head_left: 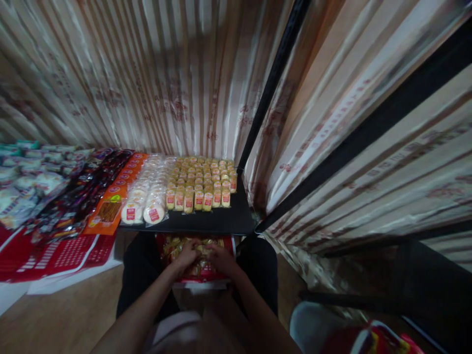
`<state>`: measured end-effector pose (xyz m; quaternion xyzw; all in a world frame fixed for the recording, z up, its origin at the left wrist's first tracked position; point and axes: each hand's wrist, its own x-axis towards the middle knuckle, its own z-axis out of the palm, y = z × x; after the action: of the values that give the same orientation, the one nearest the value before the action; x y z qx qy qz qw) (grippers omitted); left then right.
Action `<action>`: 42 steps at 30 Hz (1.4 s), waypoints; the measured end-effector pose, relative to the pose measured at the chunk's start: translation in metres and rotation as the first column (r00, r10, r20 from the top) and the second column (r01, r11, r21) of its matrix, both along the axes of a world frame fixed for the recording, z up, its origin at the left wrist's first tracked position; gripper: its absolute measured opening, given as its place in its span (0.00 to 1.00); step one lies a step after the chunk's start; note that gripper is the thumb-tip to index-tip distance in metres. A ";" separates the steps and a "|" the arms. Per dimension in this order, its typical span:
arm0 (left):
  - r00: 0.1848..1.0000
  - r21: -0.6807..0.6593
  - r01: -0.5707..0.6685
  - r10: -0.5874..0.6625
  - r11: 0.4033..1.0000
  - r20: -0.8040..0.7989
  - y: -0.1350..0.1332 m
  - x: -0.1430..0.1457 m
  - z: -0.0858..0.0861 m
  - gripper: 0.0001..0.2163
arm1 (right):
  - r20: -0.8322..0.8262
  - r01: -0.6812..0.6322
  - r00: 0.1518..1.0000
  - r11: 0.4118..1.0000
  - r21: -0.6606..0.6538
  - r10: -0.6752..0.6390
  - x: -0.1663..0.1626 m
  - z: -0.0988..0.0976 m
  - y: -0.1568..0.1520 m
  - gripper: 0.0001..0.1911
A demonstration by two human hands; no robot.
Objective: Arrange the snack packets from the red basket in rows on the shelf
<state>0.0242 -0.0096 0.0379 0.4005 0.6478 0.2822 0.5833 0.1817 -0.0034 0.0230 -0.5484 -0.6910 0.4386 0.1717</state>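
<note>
Between my knees is a red container (233,246) with several small gold-wrapped snacks (201,268) in it. My left hand (188,253) reaches in from the left, and my right hand (221,258) from the right. Their fingers come close together over the middle, bent and closed around a gold-wrapped packet (203,249); the dim light blurs the fingertips. Just beyond, on the black table (206,222), stand rows of yellow-wrapped snack packets (199,197) with red labels. Left of them lie round white packaged biscuits (153,212) in clear wrap.
An orange packet (105,214), dark wrapped snacks (73,206) and white-green packets (22,191) spread leftward over red packaging (62,258). Black frame bars (269,93) and a patterned curtain (177,88) stand behind and right. A pale container (313,327) sits low right beside red packaging (379,339).
</note>
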 end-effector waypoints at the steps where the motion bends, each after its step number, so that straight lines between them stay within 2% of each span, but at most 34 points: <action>1: 1.000 0.008 0.000 0.000 1.000 -0.010 0.001 -0.001 0.006 0.16 | 0.023 -0.019 1.000 1.000 0.015 0.019 0.001 0.007 0.000 0.19; 4: 0.999 0.048 0.036 -0.035 0.998 -0.012 0.003 -0.004 0.024 0.15 | 0.102 -0.069 0.993 0.996 0.063 0.063 0.001 0.027 -0.001 0.20; 8: 0.998 0.082 0.055 -0.058 0.995 0.027 0.004 -0.007 0.040 0.13 | 0.222 -0.076 0.974 0.982 0.172 0.036 0.004 0.042 -0.004 0.19; 15: 0.959 0.004 0.017 -0.017 1.000 0.282 0.009 -0.004 0.054 0.09 | 0.257 -0.137 0.965 0.931 0.338 0.048 0.012 0.065 -0.014 0.20; 18: 0.950 0.008 0.052 -0.052 0.999 0.306 0.013 0.000 0.061 0.10 | 0.263 -0.142 0.964 0.912 0.384 0.039 0.013 0.072 -0.016 0.15; 21: 0.954 0.001 0.099 -0.096 0.995 0.285 0.018 0.003 0.072 0.17 | 0.200 -0.075 0.980 0.909 0.409 -0.009 0.014 0.072 -0.015 0.13; 25: 0.937 0.024 0.078 -0.082 0.997 0.339 0.025 0.008 0.084 0.24 | 0.010 0.108 0.993 0.925 0.365 -0.120 0.016 0.066 -0.010 0.17; 31: 0.925 0.087 0.020 -0.051 0.996 0.376 0.034 0.020 0.079 0.17 | -0.116 0.261 0.964 0.932 0.252 -0.239 0.018 0.066 -0.004 0.20; 35: 0.931 0.155 -0.003 -0.054 0.988 0.361 0.038 0.028 0.072 0.14 | -0.164 0.308 0.947 0.925 0.224 -0.275 0.017 0.066 -0.001 0.18; 38: 0.940 0.195 -0.019 -0.049 0.981 0.337 0.041 0.033 0.069 0.12 | -0.179 0.314 0.945 0.918 0.243 -0.275 0.018 0.063 0.002 0.17; 42: 0.959 0.221 -0.036 -0.029 0.975 0.283 0.048 0.043 0.067 0.09 | -0.110 0.339 0.941 0.876 0.343 -0.320 0.017 0.060 0.006 0.20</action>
<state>0.0674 0.0389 0.1046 0.4178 0.5218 0.4091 0.6211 0.1991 0.0024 0.0825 -0.6064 -0.6511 0.2836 0.3577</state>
